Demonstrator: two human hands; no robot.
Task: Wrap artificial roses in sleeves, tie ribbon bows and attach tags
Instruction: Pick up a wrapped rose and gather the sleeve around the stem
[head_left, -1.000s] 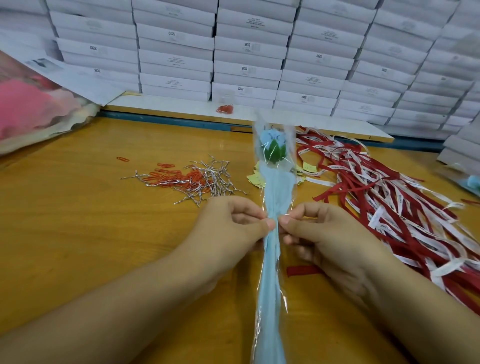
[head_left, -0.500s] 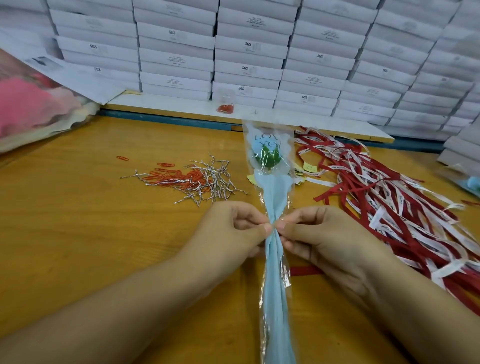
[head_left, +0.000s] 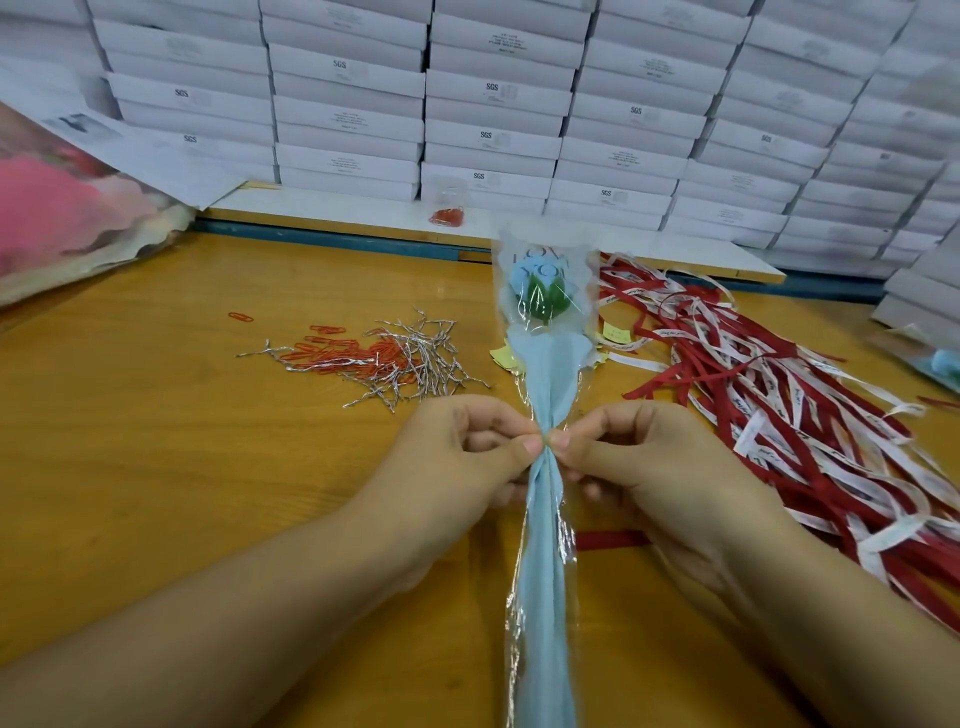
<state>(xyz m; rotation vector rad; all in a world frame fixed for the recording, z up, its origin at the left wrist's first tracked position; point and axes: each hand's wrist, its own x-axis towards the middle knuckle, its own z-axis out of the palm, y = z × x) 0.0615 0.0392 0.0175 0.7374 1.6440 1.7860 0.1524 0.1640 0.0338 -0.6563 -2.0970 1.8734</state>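
Observation:
A blue artificial rose (head_left: 540, 291) with green leaves sits inside a long clear and light-blue sleeve (head_left: 545, 545) that runs from the middle of the table toward me. My left hand (head_left: 457, 457) and my right hand (head_left: 639, 467) pinch the sleeve from either side at its gathered neck, thumbs almost touching. A pile of red and white ribbons (head_left: 779, 415) lies to the right. Silver twist ties (head_left: 410, 364) and orange paper clips (head_left: 332, 348) lie to the left. Yellow tags (head_left: 506, 358) peek out beside the sleeve.
The wooden table (head_left: 156, 467) ends at a wall of stacked white boxes (head_left: 493, 104). A pink bundle in plastic (head_left: 62, 208) lies at the far left. A small bag of red clips (head_left: 447, 215) sits on the back ledge. A loose red ribbon piece (head_left: 608, 540) lies under my right wrist.
The sleeve has turned so its printed front faces up and the rose end has spread wider. Both hands stay pinching the neck, gathering it tighter.

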